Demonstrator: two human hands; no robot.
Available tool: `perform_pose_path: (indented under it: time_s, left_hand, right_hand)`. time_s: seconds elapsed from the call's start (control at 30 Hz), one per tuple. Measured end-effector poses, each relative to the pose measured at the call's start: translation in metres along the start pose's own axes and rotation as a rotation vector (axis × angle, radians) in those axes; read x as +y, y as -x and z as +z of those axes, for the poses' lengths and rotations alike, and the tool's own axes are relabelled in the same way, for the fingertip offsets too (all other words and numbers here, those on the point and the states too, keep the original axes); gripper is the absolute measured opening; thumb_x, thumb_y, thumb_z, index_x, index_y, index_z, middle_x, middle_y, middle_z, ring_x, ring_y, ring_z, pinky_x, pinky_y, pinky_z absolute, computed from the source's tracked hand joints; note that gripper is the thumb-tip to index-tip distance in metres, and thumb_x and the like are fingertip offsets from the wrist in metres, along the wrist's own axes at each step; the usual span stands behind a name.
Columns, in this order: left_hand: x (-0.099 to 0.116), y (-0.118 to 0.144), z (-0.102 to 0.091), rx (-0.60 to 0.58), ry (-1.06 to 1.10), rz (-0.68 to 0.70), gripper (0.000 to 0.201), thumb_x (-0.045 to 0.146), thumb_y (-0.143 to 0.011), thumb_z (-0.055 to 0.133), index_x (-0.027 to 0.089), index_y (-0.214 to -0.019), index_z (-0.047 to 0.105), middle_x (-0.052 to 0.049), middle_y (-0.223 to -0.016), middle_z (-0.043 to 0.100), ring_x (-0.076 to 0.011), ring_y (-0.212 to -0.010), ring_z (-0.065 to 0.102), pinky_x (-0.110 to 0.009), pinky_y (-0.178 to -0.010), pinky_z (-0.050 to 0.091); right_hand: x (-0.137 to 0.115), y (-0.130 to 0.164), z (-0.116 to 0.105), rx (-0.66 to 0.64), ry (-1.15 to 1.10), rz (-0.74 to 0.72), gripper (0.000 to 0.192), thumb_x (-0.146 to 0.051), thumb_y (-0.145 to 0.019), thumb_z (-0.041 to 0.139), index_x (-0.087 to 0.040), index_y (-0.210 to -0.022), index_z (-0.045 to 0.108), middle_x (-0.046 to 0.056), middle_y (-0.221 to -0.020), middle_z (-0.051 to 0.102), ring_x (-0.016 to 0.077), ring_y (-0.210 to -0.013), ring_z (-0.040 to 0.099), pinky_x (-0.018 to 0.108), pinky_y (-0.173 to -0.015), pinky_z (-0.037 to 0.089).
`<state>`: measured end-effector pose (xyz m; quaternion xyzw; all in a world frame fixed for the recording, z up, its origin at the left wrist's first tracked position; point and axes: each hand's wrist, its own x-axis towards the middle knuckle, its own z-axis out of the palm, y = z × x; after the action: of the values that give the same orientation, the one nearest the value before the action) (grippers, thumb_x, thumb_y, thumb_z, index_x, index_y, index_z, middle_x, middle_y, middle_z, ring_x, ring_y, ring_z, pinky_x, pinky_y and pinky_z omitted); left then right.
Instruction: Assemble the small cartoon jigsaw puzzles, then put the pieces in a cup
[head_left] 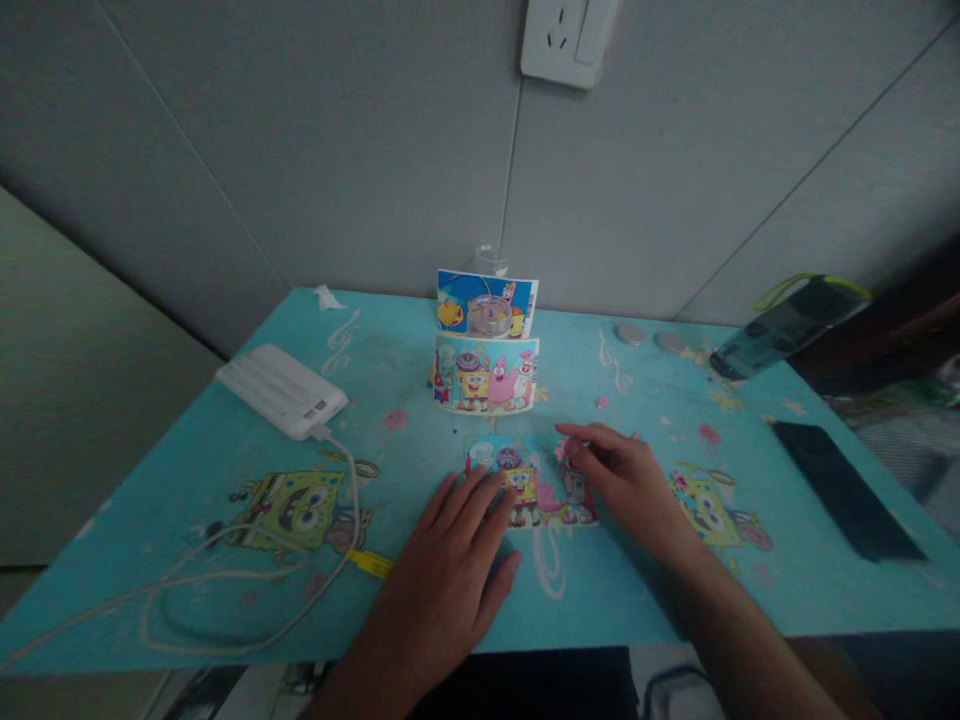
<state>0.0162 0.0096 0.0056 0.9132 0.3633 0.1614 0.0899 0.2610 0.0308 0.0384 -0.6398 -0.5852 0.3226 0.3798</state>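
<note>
So both hands are down on a flat, colourful cartoon puzzle card (pixel 534 485) lying near the front middle of the turquoise cartoon-printed worktop (pixel 637 590). The left hand (pixel 442 575) lies palm-down with its fingers (pixel 480 500) spread apart, tips resting on the card's left part. The right hand (pixel 626 480) is at the card's right edge, its fingers curled in close together, and the fingertips look pinched on a small pinkish piece (pixel 561 450) at the card's top right corner, though it's too small to tell for sure.

Just behind the card there's a curved cartoon picture strip (pixel 486 375) standing upright, and behind that another upright cartoon card (pixel 487 303) with a small clear round container (pixel 490 314) in front of it. Off to the left sits a white rectangular power bank (pixel 281 390) with a white cable (pixel 225 580) looping toward the front edge. On the right, a flat black phone (pixel 844 487) lies well apart from the hands, and two grey round discs (pixel 649 337) sit near the back wall, beside a dark transparent pouch (pixel 787 325).
</note>
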Motion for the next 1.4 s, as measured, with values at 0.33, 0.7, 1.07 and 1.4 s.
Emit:
perform_pose_path:
  time_s: [0.33, 0.7, 1.07, 1.4]
  left_hand:
    - [-0.0012, 0.0008, 0.0015, -0.003, -0.026, 0.007, 0.056, 0.034, -0.1, 0.05, 0.019, -0.152, 0.037, -0.009, -0.156, 0.042, -0.0285, -0.147, 0.033, -0.055, -0.12, 0.032]
    - [-0.0015, 0.0021, 0.0027, -0.003, -0.038, 0.015, 0.056, 0.034, -0.1, 0.05, 0.018, -0.152, 0.036, -0.008, -0.157, 0.04, -0.0271, -0.147, 0.033, -0.055, -0.121, 0.032]
    - [-0.0009, 0.0014, 0.0026, -0.009, -0.035, 0.016, 0.054, 0.033, -0.099, 0.052, 0.02, -0.151, 0.039, -0.008, -0.157, 0.04, -0.0285, -0.146, 0.035, -0.056, -0.12, 0.034]
    - [-0.0012, 0.0025, 0.0024, -0.001, -0.052, 0.024, 0.054, 0.032, -0.099, 0.053, 0.019, -0.149, 0.042, -0.009, -0.157, 0.04, -0.0298, -0.145, 0.036, -0.056, -0.118, 0.036]
  right_hand:
    - [0.0033, -0.0006, -0.0009, -0.002, -0.044, 0.105, 0.035, -0.044, -0.089, 0.065, -0.016, -0.108, 0.076, 0.002, -0.069, 0.066, 0.0133, -0.055, 0.053, 0.028, -0.053, 0.043]
    - [0.0082, -0.0009, -0.0008, 0.02, -0.037, 0.129, 0.038, -0.047, -0.086, 0.067, -0.016, -0.107, 0.076, 0.004, -0.072, 0.07, 0.0147, -0.056, 0.056, 0.028, -0.052, 0.047]
    - [0.0024, 0.001, -0.0012, 0.045, 0.069, 0.014, 0.035, -0.04, -0.092, 0.062, -0.019, -0.117, 0.074, 0.003, -0.075, 0.071, 0.0154, -0.06, 0.057, 0.029, -0.059, 0.047]
    - [0.0004, -0.0002, 0.0027, 0.052, 0.02, 0.065, 0.026, -0.039, -0.089, 0.066, -0.018, -0.103, 0.071, 0.004, -0.08, 0.071, 0.0128, -0.054, 0.056, 0.027, -0.053, 0.045]
